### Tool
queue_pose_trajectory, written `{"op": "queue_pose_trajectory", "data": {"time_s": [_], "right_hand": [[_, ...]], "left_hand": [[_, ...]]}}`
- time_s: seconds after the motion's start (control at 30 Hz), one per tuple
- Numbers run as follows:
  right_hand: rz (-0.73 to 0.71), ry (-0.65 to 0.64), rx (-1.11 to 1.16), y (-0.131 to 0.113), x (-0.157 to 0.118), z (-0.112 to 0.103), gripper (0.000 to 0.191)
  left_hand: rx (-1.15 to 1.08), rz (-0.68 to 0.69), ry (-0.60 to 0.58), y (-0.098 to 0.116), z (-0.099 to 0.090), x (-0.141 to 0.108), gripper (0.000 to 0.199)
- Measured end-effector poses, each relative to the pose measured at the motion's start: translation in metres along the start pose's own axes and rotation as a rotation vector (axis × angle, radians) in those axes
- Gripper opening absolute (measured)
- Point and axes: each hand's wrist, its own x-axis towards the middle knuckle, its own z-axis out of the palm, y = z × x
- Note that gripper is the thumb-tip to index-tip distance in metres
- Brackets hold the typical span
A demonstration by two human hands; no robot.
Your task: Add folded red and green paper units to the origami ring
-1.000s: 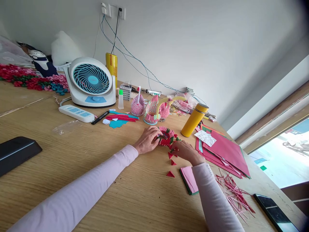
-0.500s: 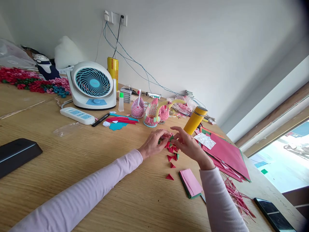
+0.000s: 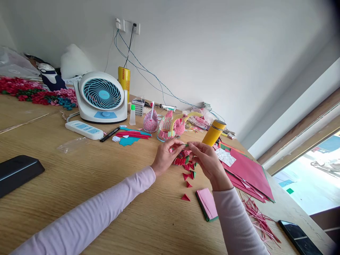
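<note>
Fingertips of my left hand (image 3: 165,156) and my right hand (image 3: 208,161) meet in a pinch on a small green folded paper piece (image 3: 186,145). Just beneath them sits a ring-like cluster of red and green folded paper (image 3: 180,161), partly hidden by my fingers. Several loose red paper triangles (image 3: 186,197), some with green, trail from that cluster toward me. A stack of pink and green paper slips (image 3: 207,203) lies near my right forearm. Beyond my hands stand a pink paper swan (image 3: 150,122) and a striped paper figure with yellow curved necks (image 3: 167,125).
A white fan (image 3: 102,95), power strip (image 3: 84,130) and black pen (image 3: 109,134) occupy the left. At right are a yellow bottle (image 3: 214,132), red paper sheets (image 3: 247,170), red paper strips (image 3: 257,216) and a phone (image 3: 300,237). A black object (image 3: 20,173) lies at the left edge.
Both hands have lifted slightly off the red and green cluster, and more of it shows. Fingertips have come together on the small green piece. The camera view has tilted a little.
</note>
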Motion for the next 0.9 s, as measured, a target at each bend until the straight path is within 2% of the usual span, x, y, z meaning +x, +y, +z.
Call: {"op": "queue_pose_trajectory", "data": {"time_s": [0.1,0.2,0.3,0.53,0.73,0.9], "right_hand": [[0.101,0.013,0.322,0.005,0.001,0.013,0.027],[0.173,0.042,0.562,0.011,0.002,0.023,0.020],[0.226,0.061,0.723,0.015,0.002,0.031,0.015],[0.204,0.156,0.814,0.015,0.001,0.035,0.012],[0.316,0.082,0.922,0.017,0.001,0.036,0.010],[0.351,0.096,0.967,0.022,0.000,0.041,0.007]], "left_hand": [[0.106,0.150,0.083,0.003,-0.002,0.000,0.014],[0.193,0.293,0.082,0.006,-0.003,0.001,0.009],[0.225,0.378,0.078,0.005,-0.004,0.002,0.007],[0.284,0.354,0.053,0.005,-0.006,0.002,0.010],[0.286,0.356,0.089,0.002,-0.005,0.002,0.008],[0.300,0.374,0.084,0.000,-0.006,0.002,0.006]]}}
